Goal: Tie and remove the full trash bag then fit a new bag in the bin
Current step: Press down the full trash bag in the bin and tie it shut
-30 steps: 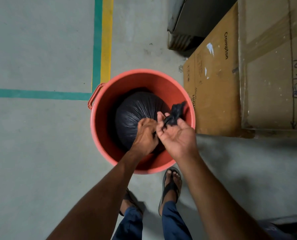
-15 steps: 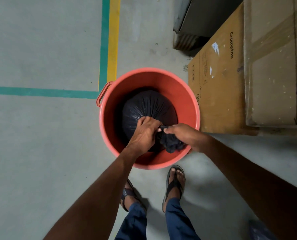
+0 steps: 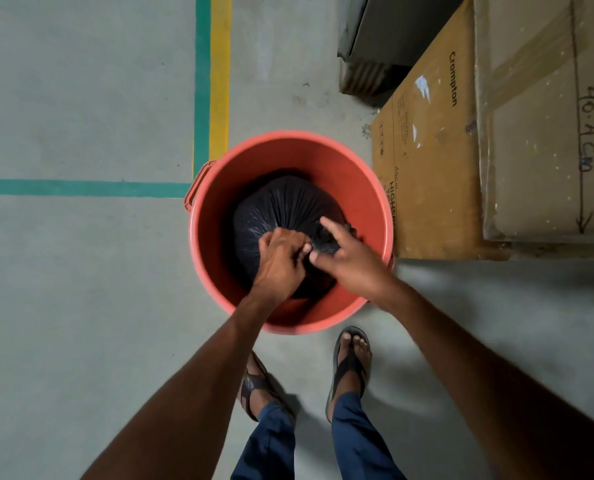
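A full black trash bag [image 3: 283,206] sits inside a round orange-red bin [image 3: 364,174] on the floor. The bag's top is gathered into a neck near the bin's near side. My left hand [image 3: 280,263] grips that gathered neck from above. Touching it on the right, my right hand [image 3: 352,263] holds the bag's loose tail [image 3: 326,244] under its palm, with the index finger stretched out and the thumb against the left hand. The knot area is hidden beneath both hands.
Two large cardboard boxes [image 3: 430,161] stand close against the bin's right side, with a dark metal unit [image 3: 385,39] behind them. Green and yellow tape lines [image 3: 212,81] mark the concrete floor on the left. My sandalled feet [image 3: 351,362] stand just in front of the bin.
My right hand has carried the bag's tail from the near rim back up over the neck, beside my left hand. The left hand has kept its grip.
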`<action>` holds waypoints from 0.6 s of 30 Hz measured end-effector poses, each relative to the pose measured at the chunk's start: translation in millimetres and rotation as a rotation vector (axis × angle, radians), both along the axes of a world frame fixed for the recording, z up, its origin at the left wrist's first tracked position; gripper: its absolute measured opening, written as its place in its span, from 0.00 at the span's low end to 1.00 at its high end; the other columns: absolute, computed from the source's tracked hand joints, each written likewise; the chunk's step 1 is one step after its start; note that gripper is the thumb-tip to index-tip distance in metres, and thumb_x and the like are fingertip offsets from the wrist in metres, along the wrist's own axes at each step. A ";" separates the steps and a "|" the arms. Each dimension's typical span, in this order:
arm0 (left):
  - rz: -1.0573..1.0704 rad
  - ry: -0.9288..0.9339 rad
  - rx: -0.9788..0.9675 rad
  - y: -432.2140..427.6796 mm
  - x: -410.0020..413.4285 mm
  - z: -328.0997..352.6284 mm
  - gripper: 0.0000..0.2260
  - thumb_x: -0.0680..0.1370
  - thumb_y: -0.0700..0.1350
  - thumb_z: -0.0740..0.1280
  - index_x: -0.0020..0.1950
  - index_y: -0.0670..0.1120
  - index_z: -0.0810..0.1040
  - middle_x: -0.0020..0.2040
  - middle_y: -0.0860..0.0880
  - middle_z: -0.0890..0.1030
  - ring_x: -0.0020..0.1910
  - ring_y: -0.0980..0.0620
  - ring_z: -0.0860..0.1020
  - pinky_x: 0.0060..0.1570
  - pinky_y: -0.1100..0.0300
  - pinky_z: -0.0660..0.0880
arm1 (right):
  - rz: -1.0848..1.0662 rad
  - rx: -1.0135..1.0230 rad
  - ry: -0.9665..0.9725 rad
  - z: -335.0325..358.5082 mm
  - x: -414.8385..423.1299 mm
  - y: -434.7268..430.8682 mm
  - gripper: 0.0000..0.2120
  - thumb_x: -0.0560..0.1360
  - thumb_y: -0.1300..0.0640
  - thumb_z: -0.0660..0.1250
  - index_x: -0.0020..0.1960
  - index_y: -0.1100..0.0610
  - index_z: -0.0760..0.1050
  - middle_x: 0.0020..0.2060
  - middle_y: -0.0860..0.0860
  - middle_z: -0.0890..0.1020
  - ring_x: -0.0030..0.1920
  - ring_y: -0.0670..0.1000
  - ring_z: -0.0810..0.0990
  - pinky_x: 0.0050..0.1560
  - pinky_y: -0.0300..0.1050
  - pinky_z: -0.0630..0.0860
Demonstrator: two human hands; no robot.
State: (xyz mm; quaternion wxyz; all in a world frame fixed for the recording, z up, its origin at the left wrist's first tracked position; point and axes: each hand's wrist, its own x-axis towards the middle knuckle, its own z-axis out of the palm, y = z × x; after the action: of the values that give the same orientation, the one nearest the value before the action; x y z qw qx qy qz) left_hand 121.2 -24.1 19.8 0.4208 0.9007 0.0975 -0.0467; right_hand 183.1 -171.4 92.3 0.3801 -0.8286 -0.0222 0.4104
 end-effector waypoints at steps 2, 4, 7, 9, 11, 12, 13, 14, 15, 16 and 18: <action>-0.019 0.006 0.006 7.7 0.1 3.2 0.07 0.76 0.36 0.64 0.45 0.46 0.79 0.41 0.56 0.75 0.51 0.45 0.75 0.57 0.58 0.57 | 0.591 -0.372 -0.338 -10.1 8.8 -5.9 0.31 0.80 0.45 0.67 0.80 0.48 0.62 0.66 0.53 0.78 0.65 0.55 0.74 0.63 0.51 0.70; -0.059 -0.011 0.031 14.6 -0.9 3.5 0.07 0.77 0.40 0.61 0.45 0.46 0.79 0.41 0.55 0.75 0.51 0.48 0.74 0.56 0.59 0.56 | 0.798 -0.460 -0.478 -8.2 15.9 -3.8 0.20 0.80 0.44 0.64 0.70 0.49 0.72 0.60 0.51 0.80 0.65 0.56 0.71 0.61 0.53 0.64; -0.175 -0.041 0.056 21.6 -5.4 2.8 0.12 0.80 0.47 0.58 0.52 0.47 0.80 0.45 0.54 0.77 0.52 0.52 0.71 0.58 0.60 0.55 | 0.680 -0.458 -0.311 -5.3 24.3 -4.0 0.13 0.80 0.45 0.62 0.59 0.48 0.78 0.52 0.49 0.79 0.62 0.53 0.69 0.58 0.54 0.62; -0.191 -0.060 0.032 20.3 -8.1 1.5 0.10 0.80 0.45 0.60 0.57 0.48 0.79 0.48 0.56 0.77 0.54 0.53 0.71 0.60 0.60 0.56 | 0.346 -0.319 0.071 3.4 21.6 0.4 0.12 0.81 0.45 0.62 0.57 0.51 0.79 0.48 0.50 0.80 0.56 0.52 0.73 0.55 0.51 0.71; -0.156 -0.067 0.011 12.2 -9.7 2.4 0.10 0.80 0.42 0.62 0.60 0.49 0.79 0.50 0.55 0.80 0.55 0.53 0.72 0.61 0.58 0.56 | -0.265 -0.028 0.612 11.6 17.3 0.9 0.12 0.83 0.50 0.62 0.52 0.57 0.79 0.39 0.53 0.84 0.42 0.52 0.82 0.40 0.43 0.78; -0.135 -0.066 -0.002 7.0 -10.3 3.8 0.11 0.81 0.42 0.62 0.60 0.49 0.79 0.51 0.55 0.81 0.55 0.53 0.72 0.61 0.58 0.57 | -0.549 0.129 0.878 14.4 15.7 -1.6 0.14 0.83 0.53 0.61 0.48 0.61 0.79 0.35 0.54 0.84 0.35 0.52 0.83 0.33 0.40 0.78; -0.116 -0.060 -0.018 1.8 -10.5 4.8 0.10 0.81 0.44 0.63 0.60 0.50 0.80 0.51 0.55 0.82 0.55 0.54 0.72 0.61 0.57 0.57 | -0.794 0.312 1.113 16.1 13.3 -4.7 0.15 0.81 0.55 0.61 0.44 0.64 0.78 0.33 0.55 0.82 0.30 0.51 0.82 0.27 0.39 0.76; -0.098 -0.045 -0.034 -3.4 -11.3 5.5 0.10 0.81 0.45 0.63 0.60 0.50 0.81 0.50 0.56 0.81 0.55 0.55 0.72 0.61 0.56 0.57 | -1.009 0.497 1.299 16.8 9.4 -6.7 0.14 0.78 0.58 0.61 0.43 0.67 0.77 0.32 0.55 0.81 0.26 0.51 0.80 0.22 0.38 0.73; -0.080 -0.021 -0.050 -7.8 -12.4 5.6 0.10 0.81 0.47 0.64 0.60 0.51 0.82 0.48 0.57 0.80 0.55 0.55 0.71 0.62 0.56 0.57 | -1.198 0.665 1.402 17.3 5.8 -6.5 0.11 0.76 0.61 0.60 0.43 0.69 0.76 0.33 0.57 0.80 0.24 0.51 0.78 0.19 0.39 0.72; -0.068 0.002 -0.060 -11.7 -13.1 5.6 0.11 0.81 0.49 0.64 0.60 0.50 0.83 0.47 0.57 0.79 0.54 0.56 0.71 0.62 0.55 0.57 | -1.346 0.790 1.400 17.3 1.1 -5.0 0.10 0.75 0.63 0.59 0.45 0.69 0.75 0.34 0.60 0.81 0.23 0.52 0.78 0.18 0.39 0.71; -0.048 0.037 -0.055 -17.4 -12.9 7.2 0.10 0.82 0.47 0.64 0.57 0.50 0.84 0.47 0.58 0.78 0.53 0.56 0.69 0.63 0.56 0.56 | -1.470 0.922 1.198 18.3 -11.5 4.3 0.12 0.78 0.62 0.57 0.51 0.68 0.76 0.45 0.66 0.83 0.26 0.52 0.80 0.22 0.37 0.71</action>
State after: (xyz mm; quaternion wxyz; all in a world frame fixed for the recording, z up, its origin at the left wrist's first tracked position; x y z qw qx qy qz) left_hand 108.3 -41.6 27.0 0.4424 0.8897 0.0825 -0.0760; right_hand 171.6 -167.1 110.5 0.7624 -0.0752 0.5233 0.3731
